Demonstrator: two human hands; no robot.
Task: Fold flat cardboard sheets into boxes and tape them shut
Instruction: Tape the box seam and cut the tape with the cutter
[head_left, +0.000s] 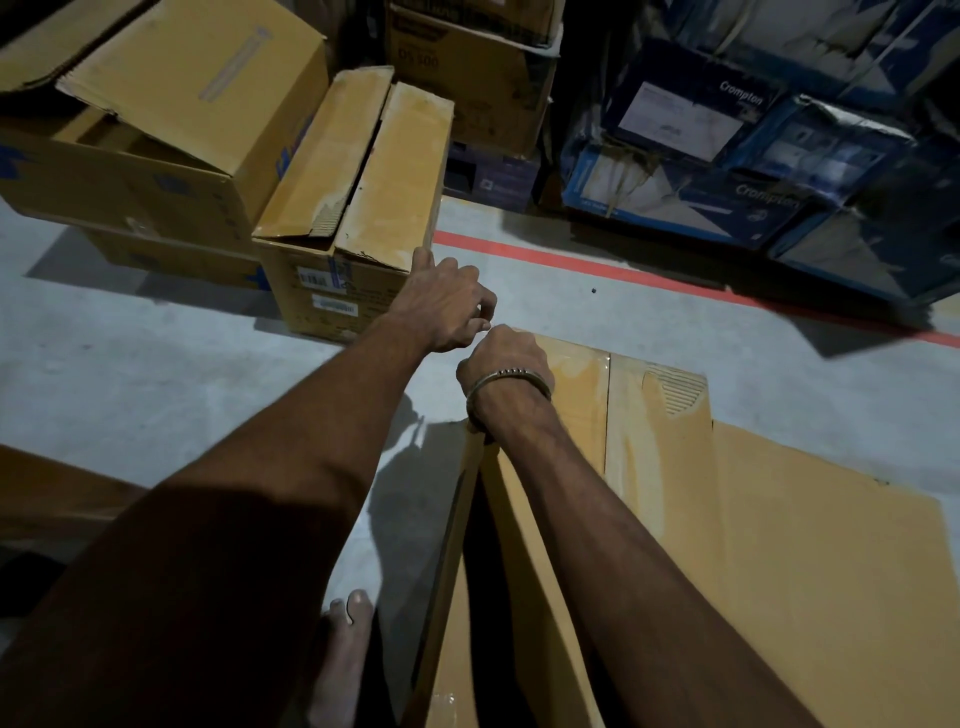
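A large tan cardboard box (779, 545) stands in front of me at lower right, with its flaps half folded and a dark gap open along its left side. Glossy clear tape (584, 371) runs over its far flap. My right hand (506, 364), wearing a metal bracelet, grips the box's far left corner with the fingers curled over the edge. My left hand (441, 306) reaches just beyond it. Its index finger points out toward the corner of a smaller box (363, 171), and its other fingers are curled close to my right hand. What they pinch is hidden.
Open brown boxes (156, 130) are stacked at the left, and more stand behind. Blue printed cartons (727, 156) pile up at the back right behind a red floor line (623, 270). My bare foot (345, 649) stands on grey concrete. More cardboard (52, 493) lies at the lower left.
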